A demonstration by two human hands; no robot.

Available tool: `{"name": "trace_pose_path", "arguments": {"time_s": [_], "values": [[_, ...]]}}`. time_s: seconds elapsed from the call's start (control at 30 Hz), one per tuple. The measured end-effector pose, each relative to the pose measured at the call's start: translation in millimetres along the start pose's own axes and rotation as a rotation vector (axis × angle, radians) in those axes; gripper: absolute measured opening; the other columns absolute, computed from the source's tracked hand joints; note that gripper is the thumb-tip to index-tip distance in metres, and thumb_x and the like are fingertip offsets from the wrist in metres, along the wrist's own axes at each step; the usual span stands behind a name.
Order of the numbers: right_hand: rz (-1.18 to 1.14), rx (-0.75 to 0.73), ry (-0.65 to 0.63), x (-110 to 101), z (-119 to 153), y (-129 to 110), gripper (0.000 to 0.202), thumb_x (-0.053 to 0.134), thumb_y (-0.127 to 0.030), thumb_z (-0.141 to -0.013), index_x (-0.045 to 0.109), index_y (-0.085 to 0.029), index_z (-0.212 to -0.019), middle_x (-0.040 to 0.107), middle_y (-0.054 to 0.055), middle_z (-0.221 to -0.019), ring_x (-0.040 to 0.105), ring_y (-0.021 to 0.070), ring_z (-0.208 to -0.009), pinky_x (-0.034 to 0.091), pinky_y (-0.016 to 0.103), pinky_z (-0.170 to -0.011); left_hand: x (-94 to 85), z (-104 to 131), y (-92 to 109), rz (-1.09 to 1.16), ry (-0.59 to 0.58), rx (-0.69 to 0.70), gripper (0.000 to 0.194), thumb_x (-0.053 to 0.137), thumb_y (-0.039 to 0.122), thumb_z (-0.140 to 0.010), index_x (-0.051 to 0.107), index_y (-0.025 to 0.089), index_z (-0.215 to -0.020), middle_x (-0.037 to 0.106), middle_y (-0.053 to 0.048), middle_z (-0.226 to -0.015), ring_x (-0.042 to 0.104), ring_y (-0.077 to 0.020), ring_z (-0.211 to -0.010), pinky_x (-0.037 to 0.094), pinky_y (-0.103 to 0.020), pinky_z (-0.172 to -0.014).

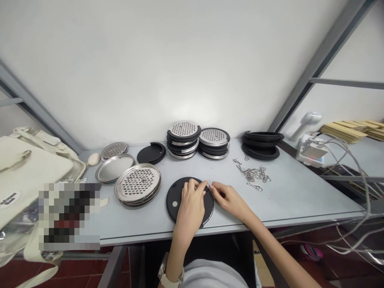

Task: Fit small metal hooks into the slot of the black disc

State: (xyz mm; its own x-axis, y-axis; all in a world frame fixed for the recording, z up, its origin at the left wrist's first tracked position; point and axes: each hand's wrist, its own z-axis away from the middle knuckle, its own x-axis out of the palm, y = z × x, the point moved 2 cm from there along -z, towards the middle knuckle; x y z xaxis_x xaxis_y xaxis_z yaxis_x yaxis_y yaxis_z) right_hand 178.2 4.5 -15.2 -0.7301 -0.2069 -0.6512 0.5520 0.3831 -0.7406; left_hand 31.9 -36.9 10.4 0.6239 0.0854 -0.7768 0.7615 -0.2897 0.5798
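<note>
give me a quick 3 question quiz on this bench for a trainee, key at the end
1. True or false: the left hand is on the round black piece.
2. Seen in this view, where does the pile of metal clips lie?
A) left of the black piece
B) right of the black piece
C) on top of the perforated discs
3. Fill in: the pale wristband is worn on the ____ wrist.

Key: 1 true; 2 B; 3 left
</note>
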Motion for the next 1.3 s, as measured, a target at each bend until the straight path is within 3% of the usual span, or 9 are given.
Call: {"name": "trace_pose_path", "arguments": {"time_s": [0.47,0.7,1.3], "values": [[0.018,-0.021,0.002,0.4,0.5,-2.4,0.036,0.032,-0.038,-0.096,0.038,-0.02,-0.066,0.043,-0.005,-0.057,0.04,0.0103,-0.052,0.03,0.024,-0.053,3.1,0.3,-4.6,0.048,0.029,-0.003,0.032,0.036,0.017,-0.095,0.053,0.025,-0.121,0.049,-0.006,-0.102,0.047,-0.0202,-0.099,0.041,-0.037,-0.091],[0.016,-0.019,-0.005,0.9,0.8,-1.5,0.033,0.034,-0.035,-0.094,0.037,-0.02,-0.065,0.039,-0.005,-0.054,0.035,0.0105,-0.05,0.028,0.024,-0.05,1.4,0.5,-2.0,-0.012,-0.005,0.018,0.038,0.033,0.015,-0.095,0.048,0.027,-0.128,0.048,-0.006,-0.104,0.046,-0.0206,-0.098,0.041,-0.039,-0.09],[0.027,-0.028,0.0,1.1,0.8,-2.4,0.029,0.035,-0.032,-0.094,0.044,-0.02,-0.069,0.045,-0.004,-0.058,0.04,0.0106,-0.052,0.03,0.023,-0.052,0.9,-1.0,-1.3,-0.033,-0.014,0.014,0.041,0.034,0.013,-0.094,0.048,0.031,-0.128,0.047,-0.006,-0.102,0.046,-0.0209,-0.096,0.041,-0.038,-0.089]]}}
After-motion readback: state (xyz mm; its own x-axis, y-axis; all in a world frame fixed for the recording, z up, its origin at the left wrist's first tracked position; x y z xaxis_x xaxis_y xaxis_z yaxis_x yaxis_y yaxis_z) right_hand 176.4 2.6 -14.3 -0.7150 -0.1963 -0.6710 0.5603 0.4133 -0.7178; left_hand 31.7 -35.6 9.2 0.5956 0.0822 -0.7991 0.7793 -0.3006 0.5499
